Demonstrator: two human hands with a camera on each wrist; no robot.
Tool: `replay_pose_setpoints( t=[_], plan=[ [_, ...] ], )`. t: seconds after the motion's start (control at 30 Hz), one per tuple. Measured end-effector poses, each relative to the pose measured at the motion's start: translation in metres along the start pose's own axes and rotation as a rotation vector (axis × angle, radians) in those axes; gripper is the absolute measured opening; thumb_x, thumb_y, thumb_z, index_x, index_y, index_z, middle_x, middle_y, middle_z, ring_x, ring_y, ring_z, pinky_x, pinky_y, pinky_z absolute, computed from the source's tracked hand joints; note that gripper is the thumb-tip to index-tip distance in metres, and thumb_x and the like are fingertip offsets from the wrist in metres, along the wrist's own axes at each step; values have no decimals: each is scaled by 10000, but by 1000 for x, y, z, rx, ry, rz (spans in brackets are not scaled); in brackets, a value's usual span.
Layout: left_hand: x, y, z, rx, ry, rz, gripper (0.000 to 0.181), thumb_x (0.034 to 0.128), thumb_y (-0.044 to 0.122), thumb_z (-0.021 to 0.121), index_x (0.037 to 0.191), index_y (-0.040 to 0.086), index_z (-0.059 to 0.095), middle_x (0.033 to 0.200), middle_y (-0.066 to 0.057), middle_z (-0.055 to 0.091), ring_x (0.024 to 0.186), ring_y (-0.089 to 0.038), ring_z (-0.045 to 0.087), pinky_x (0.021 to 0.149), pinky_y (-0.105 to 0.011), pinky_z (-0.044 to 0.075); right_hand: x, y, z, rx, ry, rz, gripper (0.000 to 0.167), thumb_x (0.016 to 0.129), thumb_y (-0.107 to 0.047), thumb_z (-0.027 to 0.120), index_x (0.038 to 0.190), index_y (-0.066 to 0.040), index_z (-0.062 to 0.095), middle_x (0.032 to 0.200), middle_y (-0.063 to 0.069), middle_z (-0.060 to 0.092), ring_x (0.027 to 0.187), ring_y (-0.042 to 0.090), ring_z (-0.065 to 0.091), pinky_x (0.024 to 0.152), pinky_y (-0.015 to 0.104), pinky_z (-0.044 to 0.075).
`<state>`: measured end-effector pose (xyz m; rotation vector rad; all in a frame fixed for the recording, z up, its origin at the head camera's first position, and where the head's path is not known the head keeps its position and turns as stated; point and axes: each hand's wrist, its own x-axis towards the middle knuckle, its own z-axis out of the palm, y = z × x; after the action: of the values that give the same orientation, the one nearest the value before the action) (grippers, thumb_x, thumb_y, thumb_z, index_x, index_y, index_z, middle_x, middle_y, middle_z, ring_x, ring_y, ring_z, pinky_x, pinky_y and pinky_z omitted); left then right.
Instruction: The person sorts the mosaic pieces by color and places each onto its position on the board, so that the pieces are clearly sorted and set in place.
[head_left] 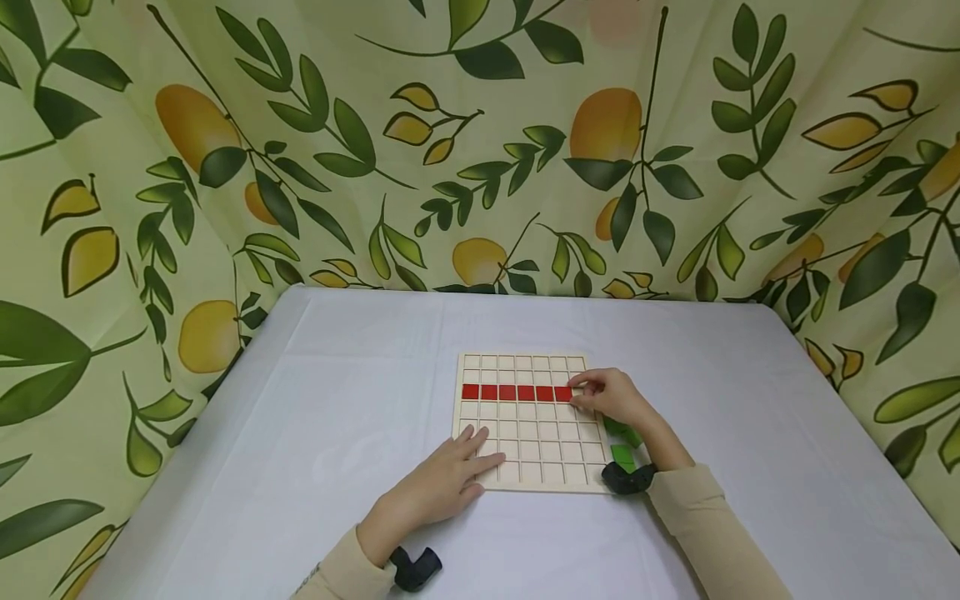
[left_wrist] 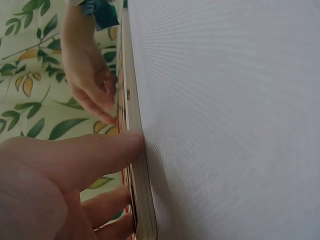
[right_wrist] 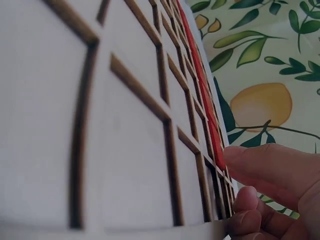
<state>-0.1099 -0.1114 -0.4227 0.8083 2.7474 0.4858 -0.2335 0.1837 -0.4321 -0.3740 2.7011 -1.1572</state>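
A pale wooden grid board (head_left: 528,429) lies on the table, with a row of several red tiles (head_left: 507,392) set across its upper part. My right hand (head_left: 611,395) is at the right end of that row; thumb and index finger pinch the rightmost red tile (head_left: 562,394). In the right wrist view the thumb (right_wrist: 267,167) meets the end of the red row, and the index fingertip is hidden. My left hand (head_left: 438,475) rests spread on the board's lower left corner. Its thumb (left_wrist: 110,152) presses the board's side edge (left_wrist: 136,130) in the left wrist view.
Green tiles (head_left: 622,457) lie beside the board's right edge, partly hidden by my right forearm. A white cloth (head_left: 360,375) covers the table. Leaf-and-fruit patterned curtains (head_left: 480,167) hang behind and at both sides. Black bands (head_left: 628,477) sit on both wrists.
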Motion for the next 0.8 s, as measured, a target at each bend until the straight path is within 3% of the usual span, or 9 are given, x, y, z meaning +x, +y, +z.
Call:
replay_pose_setpoints(
  t=[0.47,0.8],
  plan=[
    [0,0,-2,-7,0,-1,484,957,229,565,1433,224,477,1579,-128,333,1487,-345,277,1187,-528,306,-13,5,-14,46,4,17,281,886,-148,672,1100,34,676,745,48,581,587,83,462,504,204,414],
    [1,1,0,12,4,13,469,962,224,558,1426,211,487,1567,-139,351,1477,-357,293,1175,-536,322,-27,8,-23,69,27,11,298,889,-125,661,1117,66,662,708,33,558,513,44,407,460,200,364]
  ],
)
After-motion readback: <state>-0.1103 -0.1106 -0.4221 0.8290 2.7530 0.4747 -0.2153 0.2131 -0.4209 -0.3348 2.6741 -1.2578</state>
